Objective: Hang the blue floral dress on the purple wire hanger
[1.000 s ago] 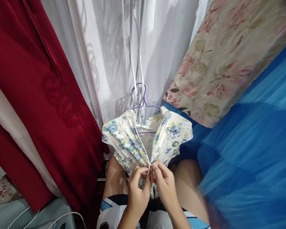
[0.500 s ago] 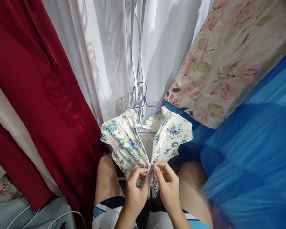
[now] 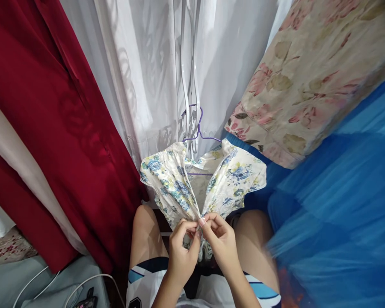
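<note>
A small white garment with blue and yellow flowers hangs on a purple wire hanger, whose hook is caught on white metal window bars. My left hand and my right hand meet at the front opening of the garment, below its collar. Both pinch the two fabric edges together with fingertips touching. What sits between the fingertips is too small to make out. My bare knees show below the garment.
A dark red curtain hangs at the left beside a sheer white curtain. A floral cushion leans at the upper right over blue netting. White cables lie at the lower left.
The view has shifted slightly, so the garment sits a little higher and to the right. My fingers have kept working at the same spot on the garment's front.
</note>
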`<state>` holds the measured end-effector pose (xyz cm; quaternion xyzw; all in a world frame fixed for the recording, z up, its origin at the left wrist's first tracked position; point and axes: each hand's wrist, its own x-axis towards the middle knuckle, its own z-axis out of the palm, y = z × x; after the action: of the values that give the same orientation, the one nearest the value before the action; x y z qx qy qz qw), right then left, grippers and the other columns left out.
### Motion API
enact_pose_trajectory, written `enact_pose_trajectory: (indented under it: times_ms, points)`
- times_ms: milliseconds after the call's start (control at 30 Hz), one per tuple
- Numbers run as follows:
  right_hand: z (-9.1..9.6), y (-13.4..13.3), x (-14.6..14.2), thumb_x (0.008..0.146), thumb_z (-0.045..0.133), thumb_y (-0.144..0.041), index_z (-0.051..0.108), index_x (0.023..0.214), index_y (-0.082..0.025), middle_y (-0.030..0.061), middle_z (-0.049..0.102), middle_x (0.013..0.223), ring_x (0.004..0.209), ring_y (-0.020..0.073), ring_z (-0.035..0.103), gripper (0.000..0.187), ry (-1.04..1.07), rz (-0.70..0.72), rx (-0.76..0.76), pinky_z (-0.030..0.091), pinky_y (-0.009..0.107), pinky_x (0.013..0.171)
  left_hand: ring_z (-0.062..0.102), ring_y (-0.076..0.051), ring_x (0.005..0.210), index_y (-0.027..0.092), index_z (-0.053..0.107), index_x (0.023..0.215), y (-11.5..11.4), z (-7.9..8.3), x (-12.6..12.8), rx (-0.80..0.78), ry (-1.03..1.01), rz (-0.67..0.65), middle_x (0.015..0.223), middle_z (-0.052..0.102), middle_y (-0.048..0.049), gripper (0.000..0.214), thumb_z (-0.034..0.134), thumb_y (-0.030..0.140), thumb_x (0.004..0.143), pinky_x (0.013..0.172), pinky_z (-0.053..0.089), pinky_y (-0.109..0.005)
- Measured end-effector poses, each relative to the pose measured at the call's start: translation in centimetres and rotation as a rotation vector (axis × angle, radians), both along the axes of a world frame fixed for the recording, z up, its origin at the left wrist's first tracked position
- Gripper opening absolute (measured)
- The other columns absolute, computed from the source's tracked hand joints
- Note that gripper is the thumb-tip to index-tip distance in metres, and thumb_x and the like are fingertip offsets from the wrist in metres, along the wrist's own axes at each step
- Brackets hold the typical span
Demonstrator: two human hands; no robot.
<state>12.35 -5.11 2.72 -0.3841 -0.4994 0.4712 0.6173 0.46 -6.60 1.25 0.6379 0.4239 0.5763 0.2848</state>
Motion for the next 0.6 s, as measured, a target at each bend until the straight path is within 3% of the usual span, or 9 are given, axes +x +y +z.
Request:
enact_pose_trajectory:
  times_ms: [167,400,600]
  points:
    - [0.61,-0.11,-0.27,0.091,0.063,-0.041,0.057,0.086,-0.019,-0.0046,0.048,0.058,0.054,0.0111,0.045,0.023,0.005,0.030,0.007,0.037,0.023,0.054,0.057,-0.015,0.077,0.017,0.061,0.091,0.04,-0.03,0.08,0.049,0.002,0.003,0.082,0.058,-0.0033,0.009,0.052,0.017,0.094,0.072,0.046,-0.025]
    - [0.50,-0.21,-0.59,0.088,0.068,-0.038,0.052,0.100,-0.022,-0.0071,0.047,0.058,0.053,0.0105,0.045,0.026,-0.011,-0.025,-0.011,0.038,0.023,0.056,0.057,-0.014,0.077,0.017,0.061,0.091,-0.03,-0.24,0.38,0.062,0.017,0.022,0.083,0.059,-0.0032,0.010,0.052,0.017,0.094,0.072,0.046,-0.025]
    - [0.26,-0.22,-0.14,0.092,0.062,-0.038,0.057,0.096,-0.020,-0.0030,0.051,0.064,0.059,0.0120,0.047,0.019,-0.044,-0.023,0.021,0.038,0.023,0.056,0.061,-0.014,0.080,0.018,0.063,0.101,0.29,-0.86,0.79,0.057,-0.035,0.064,0.087,0.062,-0.0039,0.013,0.053,0.017,0.093,0.073,0.049,-0.024]
